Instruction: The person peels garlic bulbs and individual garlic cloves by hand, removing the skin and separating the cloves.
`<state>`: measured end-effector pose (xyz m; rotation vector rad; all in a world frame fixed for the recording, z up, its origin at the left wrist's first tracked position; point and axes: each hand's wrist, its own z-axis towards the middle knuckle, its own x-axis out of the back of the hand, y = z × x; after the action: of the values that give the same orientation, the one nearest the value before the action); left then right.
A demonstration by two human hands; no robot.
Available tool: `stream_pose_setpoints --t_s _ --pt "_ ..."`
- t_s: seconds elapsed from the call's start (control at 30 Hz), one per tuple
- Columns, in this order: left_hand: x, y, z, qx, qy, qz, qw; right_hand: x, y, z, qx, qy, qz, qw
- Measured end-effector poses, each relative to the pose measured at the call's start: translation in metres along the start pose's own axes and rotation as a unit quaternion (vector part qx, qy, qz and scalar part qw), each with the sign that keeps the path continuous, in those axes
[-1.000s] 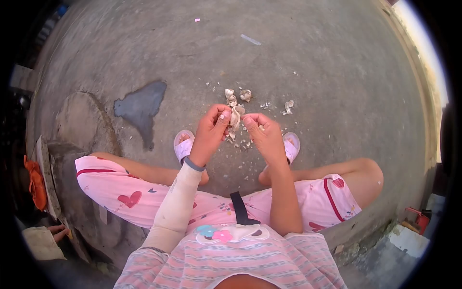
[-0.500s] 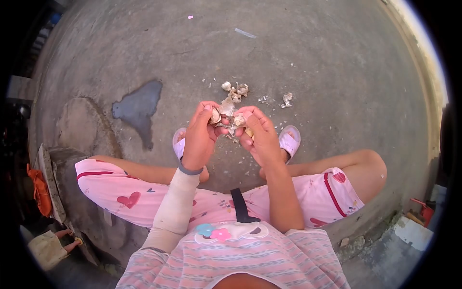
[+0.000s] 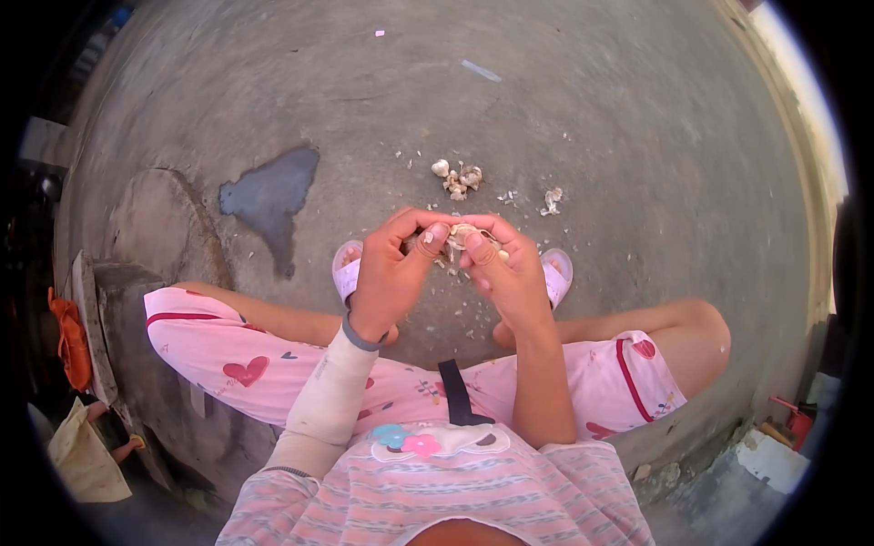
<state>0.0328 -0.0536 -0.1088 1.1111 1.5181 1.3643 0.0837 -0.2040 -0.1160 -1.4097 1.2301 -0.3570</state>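
My left hand [image 3: 399,273] and my right hand [image 3: 510,273] meet in front of me, above the floor. Pinched in the right fingers is a piece of garlic [image 3: 462,235] with papery skin, and the left thumb and forefinger touch its near side. A pale peeled clove [image 3: 503,256] shows by the right thumb. The left fingers curl around a brownish garlic bulb, mostly hidden behind the thumb. Beyond my hands lies a small heap of garlic bulbs [image 3: 470,176] on the concrete.
Scraps of garlic skin [image 3: 552,200] litter the concrete floor [image 3: 382,109]. A dark wet patch [image 3: 273,205] spreads at left. My slippered feet [image 3: 557,278] flank my hands. An orange object [image 3: 71,341] hangs at far left, near part of another person [image 3: 89,455].
Both hands have come together, the left moving right and turning so its thumb and forefinger reach the right hand's garlic. The view has shifted slightly.
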Motion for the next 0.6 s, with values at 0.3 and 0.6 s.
stream_pose_setpoints --t_s 0.3,0.6 --pt "0.020 -0.006 0.007 0.010 0.069 0.083 0.994 -0.024 -0.051 -0.047 0.291 -0.157 0.013 0.944" --pt "0.018 -0.015 0.009 0.032 0.027 0.114 0.993 -0.053 -0.081 -0.090 0.423 -0.237 0.144 0.862"
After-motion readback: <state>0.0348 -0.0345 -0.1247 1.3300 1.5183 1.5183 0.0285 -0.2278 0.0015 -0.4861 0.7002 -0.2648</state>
